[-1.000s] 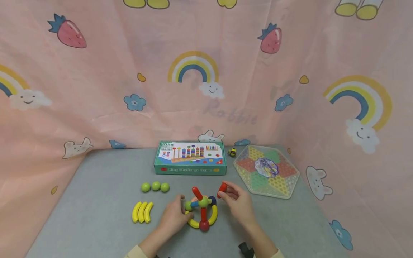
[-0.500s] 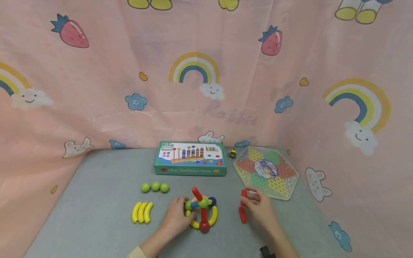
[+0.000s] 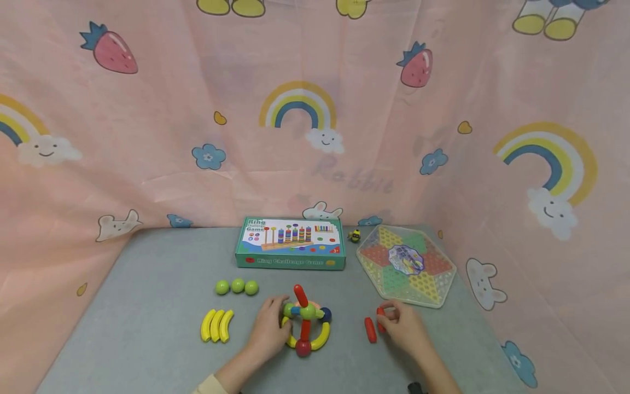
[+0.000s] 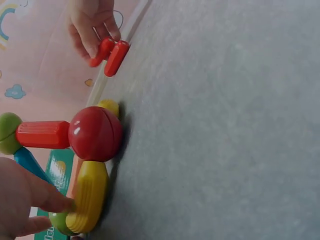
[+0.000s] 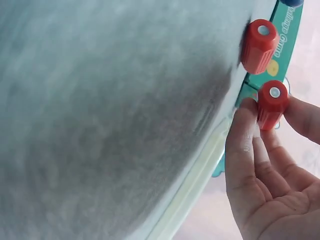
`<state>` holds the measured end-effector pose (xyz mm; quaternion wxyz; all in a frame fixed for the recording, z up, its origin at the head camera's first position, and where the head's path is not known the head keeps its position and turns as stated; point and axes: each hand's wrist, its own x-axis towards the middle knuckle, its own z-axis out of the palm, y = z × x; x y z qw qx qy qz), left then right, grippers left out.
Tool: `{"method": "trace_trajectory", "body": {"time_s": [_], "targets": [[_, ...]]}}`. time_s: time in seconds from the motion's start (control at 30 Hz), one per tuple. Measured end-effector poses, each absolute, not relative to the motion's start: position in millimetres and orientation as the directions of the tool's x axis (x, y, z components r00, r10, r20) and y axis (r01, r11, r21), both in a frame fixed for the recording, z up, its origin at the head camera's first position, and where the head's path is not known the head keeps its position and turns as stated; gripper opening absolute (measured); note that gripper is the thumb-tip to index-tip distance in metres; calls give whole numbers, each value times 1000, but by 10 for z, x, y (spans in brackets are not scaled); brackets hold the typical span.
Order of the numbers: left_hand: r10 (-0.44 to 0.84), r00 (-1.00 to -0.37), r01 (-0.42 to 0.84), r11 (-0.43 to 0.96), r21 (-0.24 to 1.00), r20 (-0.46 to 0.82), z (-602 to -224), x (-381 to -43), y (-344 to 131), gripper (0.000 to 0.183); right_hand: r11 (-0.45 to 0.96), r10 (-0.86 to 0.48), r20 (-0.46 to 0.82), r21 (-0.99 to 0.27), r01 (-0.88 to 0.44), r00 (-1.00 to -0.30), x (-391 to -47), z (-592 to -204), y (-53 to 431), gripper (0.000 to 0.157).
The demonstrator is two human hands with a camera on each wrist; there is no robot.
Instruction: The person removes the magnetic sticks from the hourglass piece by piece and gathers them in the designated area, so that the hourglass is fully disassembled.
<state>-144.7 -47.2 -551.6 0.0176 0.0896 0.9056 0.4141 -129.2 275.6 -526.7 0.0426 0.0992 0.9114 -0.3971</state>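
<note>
My left hand (image 3: pixel 267 328) grips the left side of a toy frame of balls and rods, its thumb on a yellow curved rod (image 4: pixel 89 197) by a green ball (image 3: pixel 289 310). The frame has a red ball (image 3: pixel 303 348) in front, a dark blue ball (image 3: pixel 326 314) at right, and a red rod (image 3: pixel 297 294) slanting up from a green ball (image 3: pixel 308 312) on top. To the right, my right hand (image 3: pixel 404 327) pinches a short red rod (image 5: pixel 272 106) between thumb and fingers. Beside it, a second red rod (image 3: pixel 370 330) lies on the table.
Left of the frame are three green balls (image 3: pixel 238 285) in a row and three yellow curved rods (image 3: pixel 215 326). Behind stand a green game box (image 3: pixel 290 262), a small bee-like toy (image 3: pixel 354 236) and a hexagonal board (image 3: pixel 428 295) on the grey table (image 3: pixel 162 273).
My right hand has carried its red rod rightward from the frame, past the lying red rod, and down to that rod's right side. The frame has turned slightly, its front red ball shifting left.
</note>
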Motion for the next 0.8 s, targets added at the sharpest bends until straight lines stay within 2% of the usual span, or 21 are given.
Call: {"method": "trace_trajectory", "body": {"time_s": [0.27,0.5,0.63,0.8], "targets": [[168,-983,162,590,791,76,-5462,-1412,-485,57,698,106,-235,-675,241,-966,-1297,-5286,2745,21],[252,-964,213,555,804,82,-5386,-1381,-467,67,676,74,-202,-709,198,-977,-1271,-5291,2734,15],[328,-942,259,570,780,73,-5388,-1363,-451,68,712,106,-207,-667,220,-973,-1300,-5307,2767,19],[367,-930,278,652,705,27,-5427,-1350,-425,87,692,146,-145,-692,206,-979,-1326,-5276,2781,27]]}}
